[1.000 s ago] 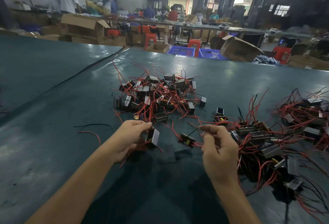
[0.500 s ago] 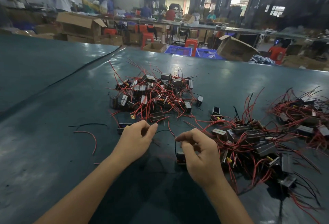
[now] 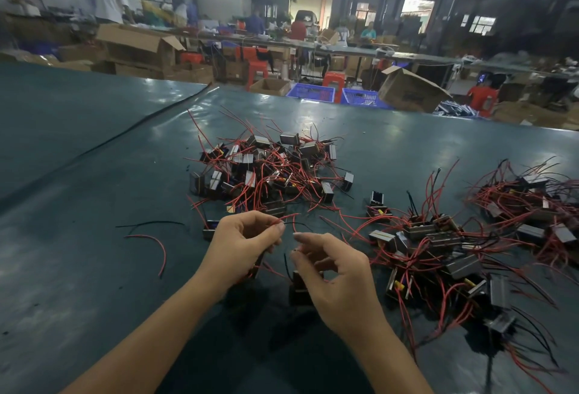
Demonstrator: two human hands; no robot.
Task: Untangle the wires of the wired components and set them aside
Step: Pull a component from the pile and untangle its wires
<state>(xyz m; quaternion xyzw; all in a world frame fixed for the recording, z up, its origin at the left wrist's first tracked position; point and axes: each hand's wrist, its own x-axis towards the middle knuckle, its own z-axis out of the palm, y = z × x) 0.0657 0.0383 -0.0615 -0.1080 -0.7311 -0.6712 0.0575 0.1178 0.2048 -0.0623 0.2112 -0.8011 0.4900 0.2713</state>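
My left hand [image 3: 246, 243] pinches a thin red wire [image 3: 286, 216] between thumb and fingers, just in front of the far heap. Close to its right, my right hand [image 3: 332, 271] has its fingers curled, pinching a black wire whose small dark block component [image 3: 299, 285] hangs partly hidden under the palm. A heap of such components with red wires [image 3: 269, 171] lies behind my hands. A tangled mass of the same components [image 3: 438, 252] spreads to the right.
The work lies on a dark green table [image 3: 94, 268]. A loose red wire [image 3: 153, 245] and a loose black wire [image 3: 150, 224] lie left of my hands. One component [image 3: 377, 202] stands alone between the heaps. Cardboard boxes and blue crates stand beyond the far edge.
Both hands have come closer together in front of the far heap. The component once in my left hand is no longer visible there; that hand now pinches a red wire.
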